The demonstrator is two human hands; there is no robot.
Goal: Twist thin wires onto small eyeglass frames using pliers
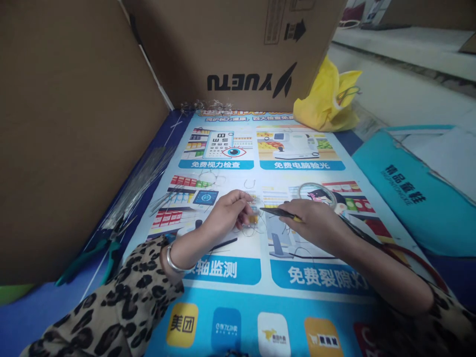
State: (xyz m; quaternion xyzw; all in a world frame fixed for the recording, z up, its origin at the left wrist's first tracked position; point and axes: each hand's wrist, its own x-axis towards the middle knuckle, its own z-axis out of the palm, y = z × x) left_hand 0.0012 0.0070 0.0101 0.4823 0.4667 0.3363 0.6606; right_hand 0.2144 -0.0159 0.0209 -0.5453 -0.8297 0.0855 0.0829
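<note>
My left hand (235, 210) is closed in a pinch on a thin bent wire (256, 229) above the printed poster sheet (260, 186). The wire's loops are faint, so I cannot make out their full shape. In my right hand (314, 215) is a pair of needle-nose pliers (274, 211) with dark jaws and a bit of yellow on the handle. Their tip points left and reaches the wire near my left fingertips; whether the jaws grip it is too small to tell. A curved piece of wire (249, 184) lies just beyond my left hand.
Left lie a bundle of straight wires (139, 181) and teal-handled pliers (107, 255). Bent wire pieces (219, 105) sit by the cardboard box (238, 44) at the back. Right are a clear ring (302, 187), a yellow bag (320, 101) and a turquoise box (416, 198). Cardboard (74, 124) walls the left.
</note>
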